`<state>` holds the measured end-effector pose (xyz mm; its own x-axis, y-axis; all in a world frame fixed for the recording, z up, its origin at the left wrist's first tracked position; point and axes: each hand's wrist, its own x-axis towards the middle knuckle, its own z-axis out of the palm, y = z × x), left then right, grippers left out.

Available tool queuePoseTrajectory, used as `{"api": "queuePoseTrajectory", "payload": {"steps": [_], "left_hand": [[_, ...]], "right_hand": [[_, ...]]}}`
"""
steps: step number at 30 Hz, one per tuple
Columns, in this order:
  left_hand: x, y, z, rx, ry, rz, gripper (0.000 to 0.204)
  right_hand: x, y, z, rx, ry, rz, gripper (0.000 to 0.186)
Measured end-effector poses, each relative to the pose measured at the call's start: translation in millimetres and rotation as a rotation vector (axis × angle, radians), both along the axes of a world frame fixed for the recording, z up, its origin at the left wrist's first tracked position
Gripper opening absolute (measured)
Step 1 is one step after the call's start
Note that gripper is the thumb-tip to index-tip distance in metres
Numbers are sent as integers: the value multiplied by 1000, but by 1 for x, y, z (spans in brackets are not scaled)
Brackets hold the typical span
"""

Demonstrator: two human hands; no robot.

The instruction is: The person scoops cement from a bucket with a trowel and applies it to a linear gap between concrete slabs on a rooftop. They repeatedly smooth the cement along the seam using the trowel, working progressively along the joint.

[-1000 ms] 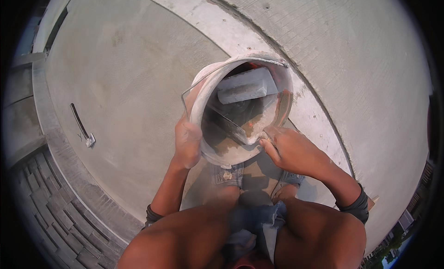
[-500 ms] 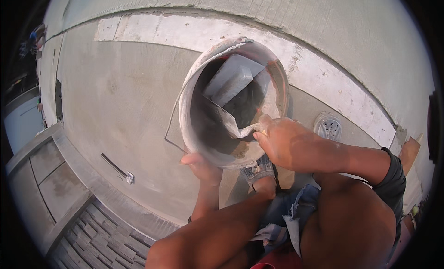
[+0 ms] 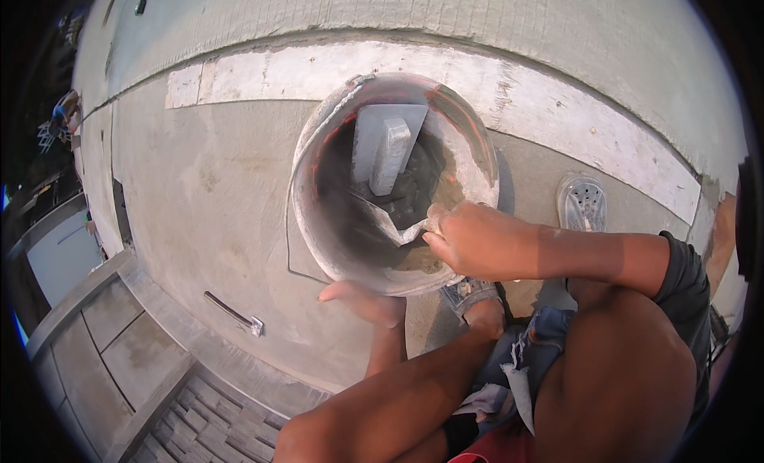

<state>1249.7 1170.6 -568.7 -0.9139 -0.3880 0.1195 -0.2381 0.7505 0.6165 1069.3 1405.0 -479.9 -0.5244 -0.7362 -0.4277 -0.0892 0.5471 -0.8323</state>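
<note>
A mortar-crusted bucket (image 3: pixel 306 224) stands before me, mouth toward me. My left hand (image 3: pixel 364 302) is against its near lower side, holding it, with most of the fingers hidden behind the rim. My right hand (image 3: pixel 477 238) grips a trowel (image 3: pixel 383 222) by its handle at the bucket's near right rim. The trowel's blade reaches down into wet grey mortar (image 3: pixel 426 170). A grey plastering float (image 3: pixel 390 148) with a block handle leans inside against the far wall, handle facing up. The bucket's wire handle (image 3: pixel 288 240) hangs down the left side.
A long whitish board (image 3: pixel 318 69) lies behind the bucket on the grey concrete surface (image 3: pixel 207 192). A short metal bar tool (image 3: pixel 231 313) rests at left. My shoes (image 3: pixel 583 204) flank the bucket's near right side. Stone-pattern tiles (image 3: pixel 207 419) and a raised border are at lower left.
The float has turned more upright inside the bucket. The bucket's mouth faces me a little more. My right hand still holds the trowel, and the whole view has shifted slightly.
</note>
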Motion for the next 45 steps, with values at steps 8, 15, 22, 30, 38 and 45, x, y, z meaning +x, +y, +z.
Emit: {"api": "queuePoseTrajectory", "payload": {"steps": [8,15,22,30,38,45], "left_hand": [[-17,-12,-3,194,-35,219,79],[-118,-14,55,1197,90,296,83],[-96,-71,43,1229,1,343,84],[-191,-43,214,185,549,200,64],[-298,223,246,111,-930,-843,61],[-225,335,-5,-89,-785,-542,135]], "right_hand": [[-21,34,0,-52,-183,37,38],[-3,151,49,-77,-414,-224,42],[61,320,138,149,-392,-618,40],[95,481,88,27,-277,-939,40],[0,544,-21,379,-148,-663,42],[-53,552,-68,520,-213,-510,42]]}}
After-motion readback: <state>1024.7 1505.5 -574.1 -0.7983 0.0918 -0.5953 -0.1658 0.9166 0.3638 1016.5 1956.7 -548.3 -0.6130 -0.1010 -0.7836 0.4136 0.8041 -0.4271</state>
